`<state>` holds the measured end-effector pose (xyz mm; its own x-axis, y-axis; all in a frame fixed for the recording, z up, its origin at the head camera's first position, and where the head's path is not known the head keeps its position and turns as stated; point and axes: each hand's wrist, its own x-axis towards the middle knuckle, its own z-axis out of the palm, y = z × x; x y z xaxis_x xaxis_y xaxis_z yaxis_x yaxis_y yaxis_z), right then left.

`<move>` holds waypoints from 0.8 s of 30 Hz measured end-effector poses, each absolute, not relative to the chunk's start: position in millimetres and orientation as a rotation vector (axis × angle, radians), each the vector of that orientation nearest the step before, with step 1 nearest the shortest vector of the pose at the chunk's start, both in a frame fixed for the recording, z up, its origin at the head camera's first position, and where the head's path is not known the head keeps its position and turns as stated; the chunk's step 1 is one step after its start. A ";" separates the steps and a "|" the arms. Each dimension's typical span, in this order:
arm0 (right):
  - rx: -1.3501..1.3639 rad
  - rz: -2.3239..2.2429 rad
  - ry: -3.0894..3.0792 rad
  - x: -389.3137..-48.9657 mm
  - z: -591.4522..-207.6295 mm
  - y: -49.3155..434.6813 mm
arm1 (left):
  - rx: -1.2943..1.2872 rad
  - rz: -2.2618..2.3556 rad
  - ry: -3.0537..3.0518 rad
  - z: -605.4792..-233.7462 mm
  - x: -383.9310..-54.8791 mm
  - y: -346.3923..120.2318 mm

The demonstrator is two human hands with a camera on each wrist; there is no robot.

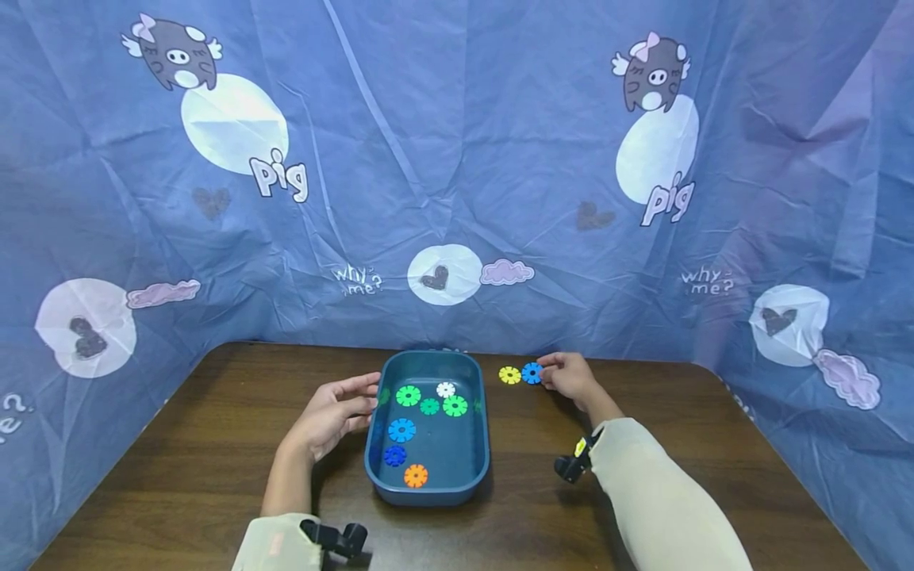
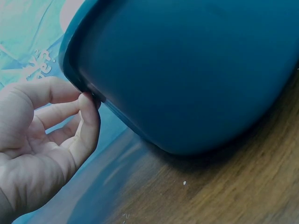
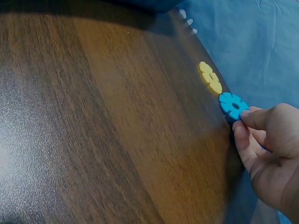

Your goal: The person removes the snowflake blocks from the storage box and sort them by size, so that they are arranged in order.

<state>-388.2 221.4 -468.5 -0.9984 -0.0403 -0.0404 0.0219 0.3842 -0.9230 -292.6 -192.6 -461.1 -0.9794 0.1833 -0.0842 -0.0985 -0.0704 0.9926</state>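
1. Held at its edge near the far edge of the table [image 1: 528,515], right of the tray [image 1: 428,498]: blue disc [image 3: 228,105]. Central hole uncovered; lifted or resting, cannot tell.
2. Right hand [image 1: 567,378]: nearly closed, thumb and fingertips pinching the blue disc's edge.
3. For good control, likely best to pinch lightly with the pads, hold the disc level, and move gently to avoid nudging its neighbour or slipping over the table's edge.
4. Just beside the blue disc, on the tray side: yellow disc [image 1: 510,381]. Touching or barely apart, cannot tell.
5. Left hand [image 1: 321,416]: partly curled, thumb and forefinger pinching the tray's left rim. Probably worth steadying without tilting.
6. On the tray floor: two light green discs [image 1: 408,388], a white disc [image 1: 446,385], a darker green disc [image 1: 429,401], a light blue disc [image 1: 402,423], a dark blue disc [image 1: 395,462] and an orange disc [image 1: 416,469].
7. Hard to make out: faint green patches on the tray's side walls, perhaps reflections; small white marks beyond the table edge in the right wrist view.
8. Hidden or cut off: gripped part of the blue disc, beneath the thumb; much of the tray in both wrist views.
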 end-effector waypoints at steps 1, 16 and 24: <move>-0.021 -1.711 2.567 -387.5 -468.4 221.6 | 0.096 2.166 2.000 -460.6 -292.3 -192.7; 0.004 -1.710 2.591 -388.9 -476.5 226.1 | 0.079 2.166 2.000 -460.9 -292.1 -192.2; -0.071 -1.789 2.556 -385.4 -475.4 230.9 | 0.083 2.171 1.991 -461.8 -292.7 -192.9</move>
<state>-385.4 230.9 -475.4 -0.9987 -0.0494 0.0087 -0.0251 0.3419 -0.9394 -292.7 -192.9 -461.8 -0.9796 0.1801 -0.0894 -0.1046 -0.0770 0.9915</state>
